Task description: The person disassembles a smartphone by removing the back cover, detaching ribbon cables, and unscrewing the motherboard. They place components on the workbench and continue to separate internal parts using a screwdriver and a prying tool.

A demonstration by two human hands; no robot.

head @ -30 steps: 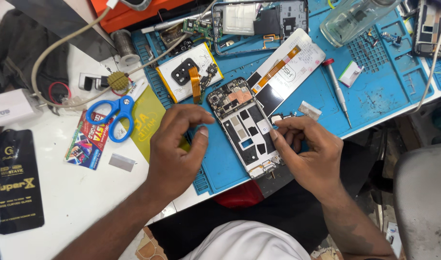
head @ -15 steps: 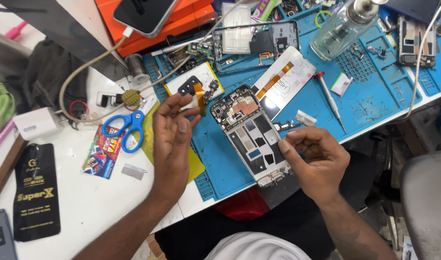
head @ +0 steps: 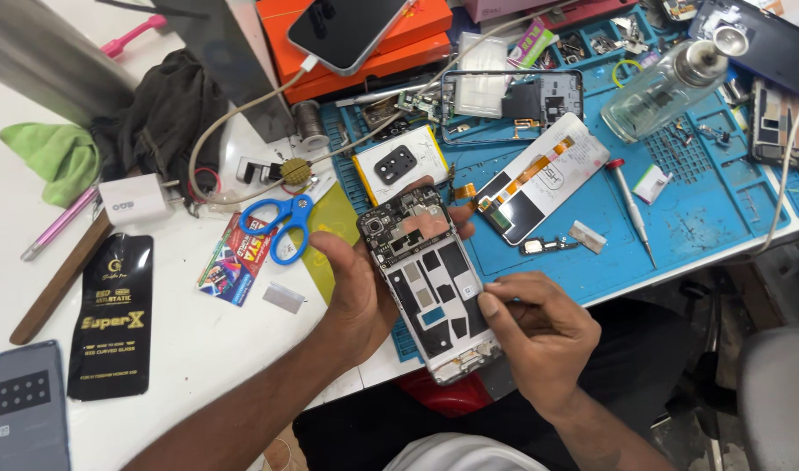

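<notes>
now that the left hand (head: 360, 288) has come back down, it cradles the opened phone frame (head: 427, 283) from the side, thumb along its left edge and fingertips curling round the far edge near the top, so the frame sits lifted and tilted over the front lip of the blue work mat (head: 679, 218). half a second ago that hand was raised clear, pinching a small orange flex strip, and the frame lay flat on the mat; no strip shows in the fingers now. the right hand (head: 539, 336) stays low at the frame's right side, thumb and forefinger drawn narrow together, tips touching the inner plate. what they pinch, if anything, i cannot tell. blue scissors (head: 282, 225) lie just left, a red-capped screwdriver (head: 631, 205) well right.
</notes>
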